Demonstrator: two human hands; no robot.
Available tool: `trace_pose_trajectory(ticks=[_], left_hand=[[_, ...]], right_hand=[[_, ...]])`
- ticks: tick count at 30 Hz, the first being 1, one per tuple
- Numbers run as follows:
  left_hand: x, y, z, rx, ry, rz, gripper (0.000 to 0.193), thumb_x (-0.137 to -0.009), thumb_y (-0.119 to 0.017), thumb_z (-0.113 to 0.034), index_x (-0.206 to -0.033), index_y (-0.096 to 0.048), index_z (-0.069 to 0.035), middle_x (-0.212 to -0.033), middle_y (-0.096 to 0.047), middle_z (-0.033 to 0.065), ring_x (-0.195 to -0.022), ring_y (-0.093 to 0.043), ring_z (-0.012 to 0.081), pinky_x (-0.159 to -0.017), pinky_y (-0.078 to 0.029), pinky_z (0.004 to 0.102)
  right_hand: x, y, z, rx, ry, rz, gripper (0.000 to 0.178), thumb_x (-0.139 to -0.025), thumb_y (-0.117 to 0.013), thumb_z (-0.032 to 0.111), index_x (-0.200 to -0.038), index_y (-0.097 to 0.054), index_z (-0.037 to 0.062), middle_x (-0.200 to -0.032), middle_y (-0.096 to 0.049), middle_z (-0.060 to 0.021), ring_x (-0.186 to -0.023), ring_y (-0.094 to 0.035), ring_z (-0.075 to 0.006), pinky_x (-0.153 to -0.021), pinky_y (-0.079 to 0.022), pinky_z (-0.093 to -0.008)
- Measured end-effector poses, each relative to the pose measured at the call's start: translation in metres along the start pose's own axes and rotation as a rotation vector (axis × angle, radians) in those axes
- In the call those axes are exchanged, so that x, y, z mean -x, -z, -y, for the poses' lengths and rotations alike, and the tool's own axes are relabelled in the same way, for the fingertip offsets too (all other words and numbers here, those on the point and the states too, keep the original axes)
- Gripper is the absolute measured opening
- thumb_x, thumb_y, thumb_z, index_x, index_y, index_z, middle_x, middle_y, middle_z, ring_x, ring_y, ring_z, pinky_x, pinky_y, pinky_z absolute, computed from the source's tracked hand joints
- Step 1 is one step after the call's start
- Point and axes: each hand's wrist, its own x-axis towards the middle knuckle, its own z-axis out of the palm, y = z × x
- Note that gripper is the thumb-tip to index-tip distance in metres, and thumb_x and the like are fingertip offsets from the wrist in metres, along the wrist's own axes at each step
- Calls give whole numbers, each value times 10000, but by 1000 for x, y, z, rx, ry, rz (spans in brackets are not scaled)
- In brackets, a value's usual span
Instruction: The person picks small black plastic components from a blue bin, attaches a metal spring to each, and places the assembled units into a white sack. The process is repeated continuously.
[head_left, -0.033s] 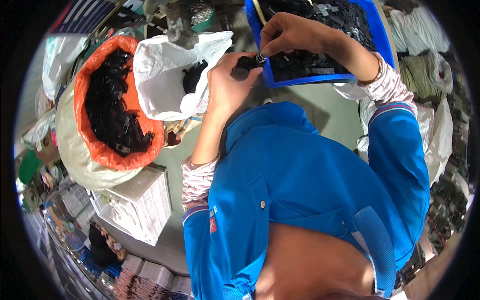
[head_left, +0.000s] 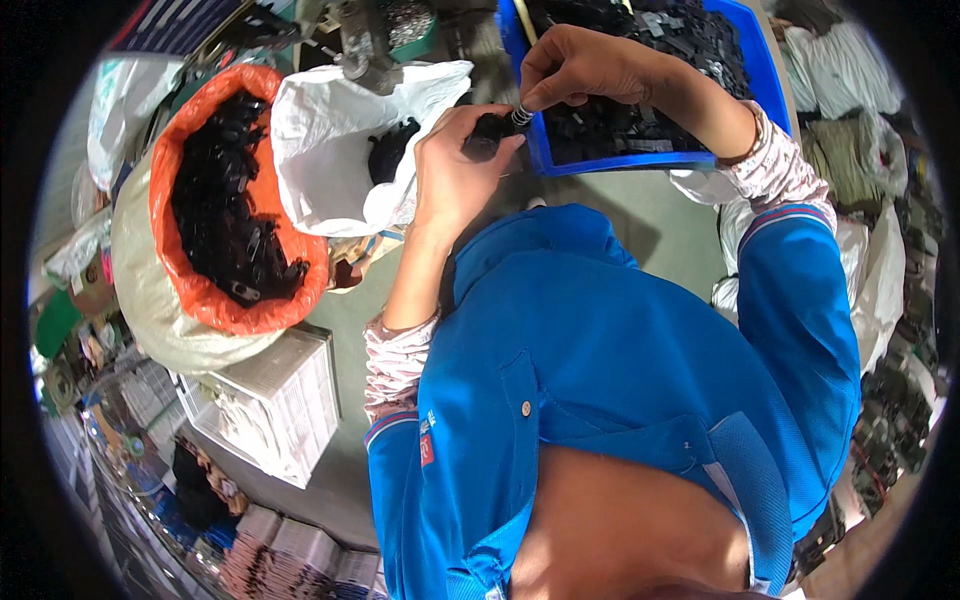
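The blue bin [head_left: 630, 163] is full of small black pieces [head_left: 700, 45]. Just left of the blue bin, the left hand [head_left: 455, 165] has its thumb and fingers wrapped around a black part [head_left: 486, 137]. A shiny spring [head_left: 521, 117] sticks out of the end of that part nearest the blue bin. The right hand [head_left: 580, 68] reaches over the left side of the blue bin, with its thumb and finger pinched on the top of the spring. So the two hands are close together on the same thing. The black part is dark and partly covered, so I can't tell its whole shape. Farther left of the blue bin is a white bag [head_left: 310, 150] with dark things [head_left: 390, 150] inside. Even farther left of the blue bin, an orange bag [head_left: 240, 318] holds lots of shiny black parts [head_left: 225, 200].
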Motion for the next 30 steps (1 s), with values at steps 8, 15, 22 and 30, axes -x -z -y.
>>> trace_pose_trajectory(ticks=[8, 15, 22, 30], left_hand=[[14, 18, 8, -42, -41, -190, 291, -727, -779, -48, -1008, -701, -40, -893, -682, 139, -759, -674, 249, -711, -530, 316], [15, 19, 13, 33, 36, -219, 318, -766, -788, -60, -1064, -679, -37, -930, -691, 81, -828, -629, 116, -766, -507, 270], [20, 10, 31, 184, -60, -376, 300, -803, -765, -29, -1070, -628, -19, -909, -643, 36, -804, -603, 94, -732, -510, 237], [18, 18, 42, 609, 129, -492, 185, -851, -695, 13, -975, -559, -1, -924, -606, 76, -744, -631, 123, -673, -527, 243]], right_hand=[[-39, -15, 7, 93, 79, 75, 171, -806, -716, 182, -826, -711, 13, -655, -590, -3, -580, -488, -95, -542, -392, -263], [-55, -31, 5, 406, 329, -121, 195, -810, -690, 172, -814, -709, -22, -704, -662, -62, -585, -561, -159, -575, -465, -292], [-64, -34, 9, 103, 132, -57, 255, -864, -683, 243, -922, -700, -5, -805, -672, -60, -775, -636, -164, -680, -510, -310], [-42, -106, -20, -559, 191, -252, 352, -940, -627, 232, -1159, -586, -41, -1021, -660, -124, -905, -665, -187, -769, -580, -325]])
